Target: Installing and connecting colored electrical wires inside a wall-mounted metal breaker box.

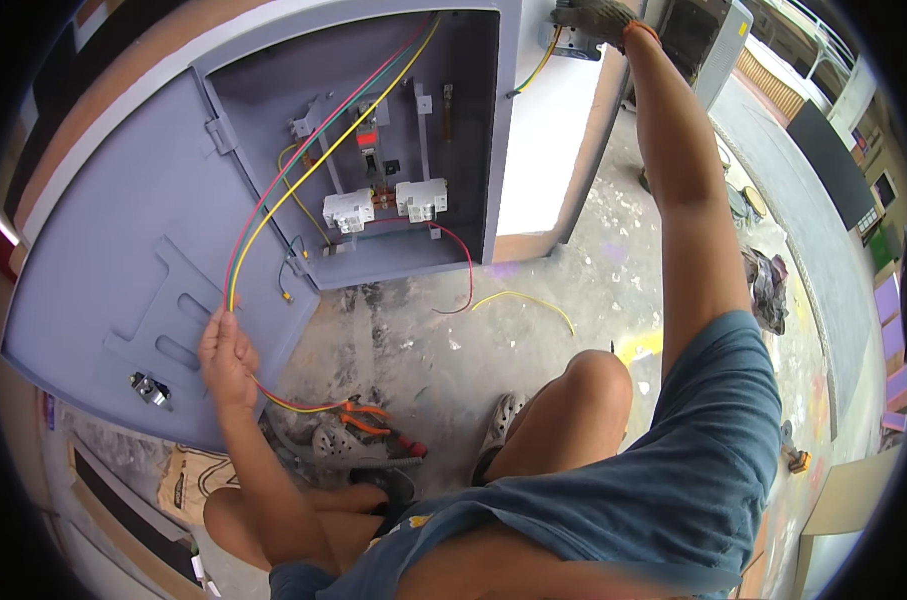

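The wiring looks partly done. In the cabinet (pixel 508 60), two white breakers (pixel 348 211) sit mounted, and a yellow-green lead (pixel 545 68) already runs between the cabinet's side and the metal box (pixel 573 42) there. The red, green and yellow wires (pixel 232 285) slant across the opening from its top, their lower ends trailing toward the orange pliers (pixel 365 424) on the floor (pixel 413 330); joining them seems left to do. A red lead (pixel 470 272) also hangs out loose. The left hand (pixel 227 355) has its grip closed around the wires. The gloved right hand (pixel 595 18) is at the metal box; whether its grip holds anything cannot be told.
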A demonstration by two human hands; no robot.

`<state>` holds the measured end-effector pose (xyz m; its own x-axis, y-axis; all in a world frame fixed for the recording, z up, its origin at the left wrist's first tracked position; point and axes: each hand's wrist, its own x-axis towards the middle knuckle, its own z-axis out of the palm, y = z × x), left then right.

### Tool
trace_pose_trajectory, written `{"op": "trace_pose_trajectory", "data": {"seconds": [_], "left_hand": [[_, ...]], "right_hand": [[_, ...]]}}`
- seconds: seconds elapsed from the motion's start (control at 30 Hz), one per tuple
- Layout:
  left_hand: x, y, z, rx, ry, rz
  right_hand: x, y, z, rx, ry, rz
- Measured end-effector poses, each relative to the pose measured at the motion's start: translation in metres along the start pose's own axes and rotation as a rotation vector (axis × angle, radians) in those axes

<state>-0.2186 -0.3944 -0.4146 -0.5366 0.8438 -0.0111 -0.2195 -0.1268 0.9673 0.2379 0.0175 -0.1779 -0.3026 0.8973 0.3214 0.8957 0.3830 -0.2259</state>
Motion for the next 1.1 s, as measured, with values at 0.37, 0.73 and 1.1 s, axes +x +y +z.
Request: {"op": "trace_pose_trajectory", "data": {"seconds": [0.37, 0.73, 1.1], "left_hand": [[-0.005, -0.008, 0.005, 0.13, 0.058, -0.059], [-0.002, -0.009, -0.017, 0.206, 0.22, 0.041], [-0.063, -0.091, -0.078, 0.994, -0.043, -0.148]], "right_hand": [[-0.026, -0.05, -0.007, 0.116, 0.243, 0.246], [-0.009, -0.047, -0.005, -0.21, 0.013, 0.098], [0.032, -0.009, 0.037, -0.338, 0.288, -0.047]]}}
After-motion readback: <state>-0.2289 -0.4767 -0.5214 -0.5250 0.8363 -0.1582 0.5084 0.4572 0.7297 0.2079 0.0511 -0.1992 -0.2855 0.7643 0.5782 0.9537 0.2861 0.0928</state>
